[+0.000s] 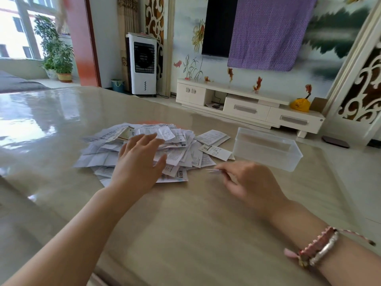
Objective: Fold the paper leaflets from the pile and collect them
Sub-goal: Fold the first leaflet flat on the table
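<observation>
Tabletop (pixel 185 223) carries everything: pile of leaflets (pixel 115 153) lies under the flat, open left hand (pixel 140 157), steadying it; clear tub (pixel 268 149), seemingly empty, waits just beyond the right hand (pixel 251 182), whose grip pinches a thin folded leaflet (pixel 212 170), likely bound there.

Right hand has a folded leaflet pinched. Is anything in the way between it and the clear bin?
Nothing visible blocks it. The right hand pinches the folded leaflet just short of the clear bin, with only bare table between them. The bin is open-topped, and the pile lies off to the left.
</observation>
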